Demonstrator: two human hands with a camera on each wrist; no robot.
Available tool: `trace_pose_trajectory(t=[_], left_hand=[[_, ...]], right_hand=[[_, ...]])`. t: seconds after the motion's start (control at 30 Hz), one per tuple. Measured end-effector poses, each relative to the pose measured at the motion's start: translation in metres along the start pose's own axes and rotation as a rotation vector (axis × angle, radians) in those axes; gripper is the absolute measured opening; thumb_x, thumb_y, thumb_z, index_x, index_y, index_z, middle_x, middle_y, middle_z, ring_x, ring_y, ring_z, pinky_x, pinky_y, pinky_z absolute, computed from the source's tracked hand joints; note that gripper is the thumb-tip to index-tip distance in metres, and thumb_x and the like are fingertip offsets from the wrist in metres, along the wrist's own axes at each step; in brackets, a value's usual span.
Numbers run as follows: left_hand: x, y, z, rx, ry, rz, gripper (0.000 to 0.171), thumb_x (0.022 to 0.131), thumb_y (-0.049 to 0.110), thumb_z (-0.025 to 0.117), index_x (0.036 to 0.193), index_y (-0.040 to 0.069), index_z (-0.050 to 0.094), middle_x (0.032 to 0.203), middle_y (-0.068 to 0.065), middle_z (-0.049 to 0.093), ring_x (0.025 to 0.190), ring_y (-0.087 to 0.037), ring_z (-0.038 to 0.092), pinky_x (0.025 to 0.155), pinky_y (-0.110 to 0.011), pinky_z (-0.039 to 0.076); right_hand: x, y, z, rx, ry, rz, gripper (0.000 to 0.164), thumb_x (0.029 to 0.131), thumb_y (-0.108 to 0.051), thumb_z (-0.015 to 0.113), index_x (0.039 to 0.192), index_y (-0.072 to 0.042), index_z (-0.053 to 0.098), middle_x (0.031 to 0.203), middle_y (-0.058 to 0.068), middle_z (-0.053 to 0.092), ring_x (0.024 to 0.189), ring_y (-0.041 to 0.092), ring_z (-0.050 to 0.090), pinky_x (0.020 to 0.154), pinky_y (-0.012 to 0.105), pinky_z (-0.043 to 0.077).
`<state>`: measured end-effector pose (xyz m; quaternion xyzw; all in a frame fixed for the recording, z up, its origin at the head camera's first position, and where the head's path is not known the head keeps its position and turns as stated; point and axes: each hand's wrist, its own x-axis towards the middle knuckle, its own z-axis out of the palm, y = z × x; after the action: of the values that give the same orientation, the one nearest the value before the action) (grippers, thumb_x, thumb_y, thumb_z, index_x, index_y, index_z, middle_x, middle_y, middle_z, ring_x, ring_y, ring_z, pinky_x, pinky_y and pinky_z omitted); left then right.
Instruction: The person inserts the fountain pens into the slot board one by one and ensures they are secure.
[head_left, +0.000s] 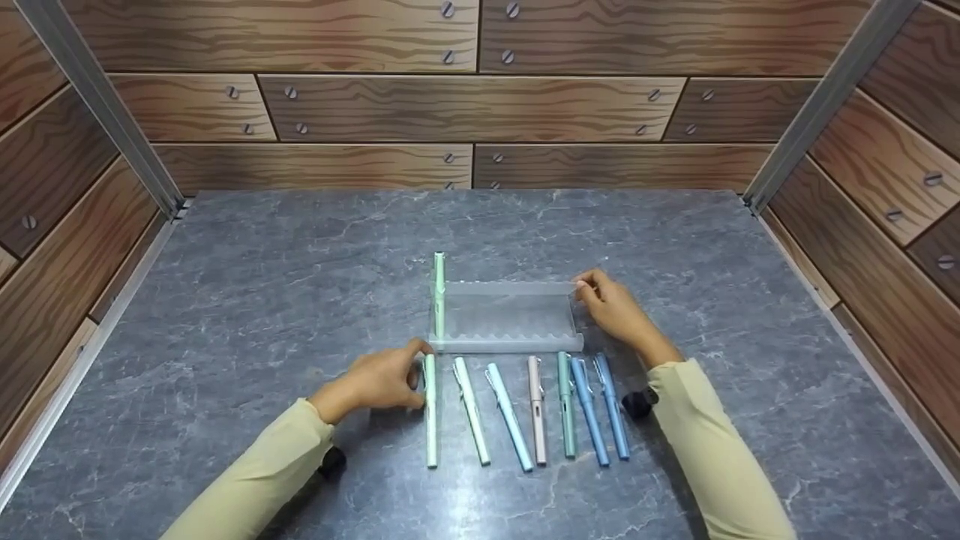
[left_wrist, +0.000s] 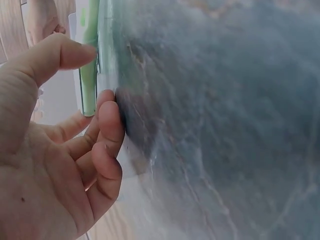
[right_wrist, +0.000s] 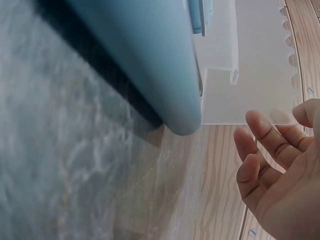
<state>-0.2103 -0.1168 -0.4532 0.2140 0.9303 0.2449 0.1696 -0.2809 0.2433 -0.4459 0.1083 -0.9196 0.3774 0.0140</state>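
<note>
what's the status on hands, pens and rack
Left hand at leftmost loose pen, grip unclear. Right hand pinching far-right corner of clear rack. One pen racked, seven pens lying in front. No obstruction seen.

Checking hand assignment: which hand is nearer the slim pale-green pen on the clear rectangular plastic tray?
Left. Left hand is by the near end of the pen, at the near left corner of the tray; right hand is at the far right corner.

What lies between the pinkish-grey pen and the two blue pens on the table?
One teal-green pen lies there, as the head view shows.
</note>
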Motion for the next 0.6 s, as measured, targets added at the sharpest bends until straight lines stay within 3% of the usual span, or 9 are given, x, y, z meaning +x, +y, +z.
trace_pose_trajectory(t=[0.3,0.6], left_hand=[[-0.0023,-0.0013,-0.0011,-0.127,-0.008,0.016,0.065,0.073,0.009,0.071,0.132,0.014,0.044,0.072,0.006,0.063,0.055,-0.009,0.053,0.052,-0.026,0.038],[-0.0039,-0.0049,0.0000,-0.333,-0.023,0.046,0.065,0.076,0.000,0.066,0.134,0.006,0.039,0.072,0.000,0.059,0.054,-0.011,0.047,0.054,-0.026,0.038]], right_hand=[[-0.0002,0.0006,0.0004,-0.004,0.019,0.001,0.029,0.103,-0.017,0.040,0.116,0.003,0.055,0.103,0.022,0.065,0.093,0.033,0.062,0.079,0.041,0.047],[0.0007,0.0027,0.0017,-0.003,0.025,0.005,0.029,0.103,-0.018,0.041,0.117,0.003,0.055,0.104,0.021,0.066,0.094,0.032,0.062,0.081,0.041,0.047]])
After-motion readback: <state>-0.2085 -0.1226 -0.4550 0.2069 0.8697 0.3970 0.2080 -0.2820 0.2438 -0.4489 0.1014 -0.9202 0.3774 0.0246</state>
